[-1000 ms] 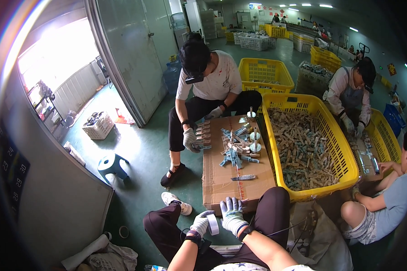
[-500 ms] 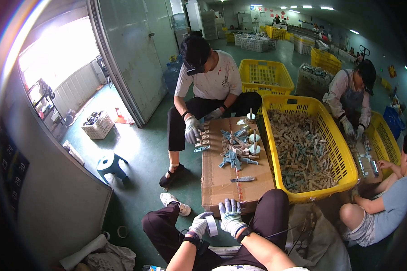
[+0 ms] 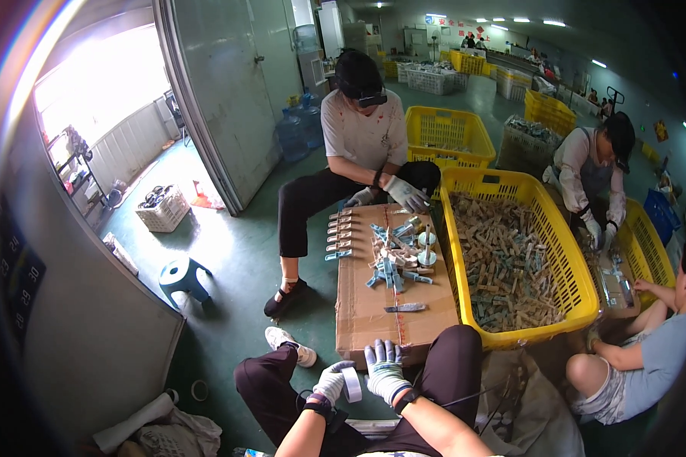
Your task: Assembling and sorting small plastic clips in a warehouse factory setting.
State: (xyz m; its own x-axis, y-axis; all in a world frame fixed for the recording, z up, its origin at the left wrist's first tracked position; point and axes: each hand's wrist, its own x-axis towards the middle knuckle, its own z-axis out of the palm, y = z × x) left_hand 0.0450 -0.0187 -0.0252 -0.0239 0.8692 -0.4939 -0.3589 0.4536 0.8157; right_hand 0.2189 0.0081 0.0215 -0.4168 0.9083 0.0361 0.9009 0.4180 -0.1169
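1. While working at the near end of the box, leave the yellow crate (image 3: 503,181) on the right, heaped with small parts, well alone; no call to lean across it.
2. Treat the cardboard box (image 3: 373,327) as the bench: flat top, taped seam running near to far.
3. Steer clear of the pile of blue-grey clips (image 3: 392,263) at the box's middle, and of the lone clip (image 3: 404,308) lying nearer.
4. Steady the right hand (image 3: 385,371), gloved, fingers apart and gripping nothing, at the box's near edge.
5. Grip firmly with the left hand (image 3: 331,381), gloved, fingers closed on the roll.
6. Mind the white tape roll (image 3: 351,385), pinched between both hands just short of the box; probably best held edge-on, not squashed.
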